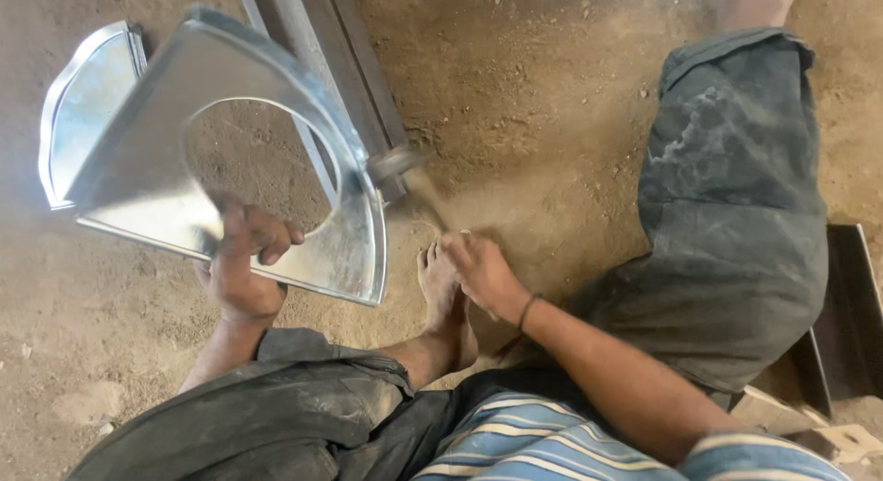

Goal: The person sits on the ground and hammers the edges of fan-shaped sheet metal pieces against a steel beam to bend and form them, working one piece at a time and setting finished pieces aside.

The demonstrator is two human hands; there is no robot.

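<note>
My left hand [241, 265] grips the lower edge of a shiny quarter-round sheet-metal piece [138, 168] with a large round hole cut in it, held tilted above the dirt floor. My right hand [480, 271] is closed on the handle of a hammer [405, 173]; the hammer is blurred, and its head sits at the right rim of the sheet. A steel bar [345, 67] lies on the ground under the sheet's upper right edge. My bare foot [443, 297] rests between the two hands.
A second similar sheet-metal piece [78, 104] lies on the dirt behind the held one at the left. My right leg in grey trousers [736, 205] stretches up the right side. Dark metal plates and wood scraps [851, 325] sit at the lower right.
</note>
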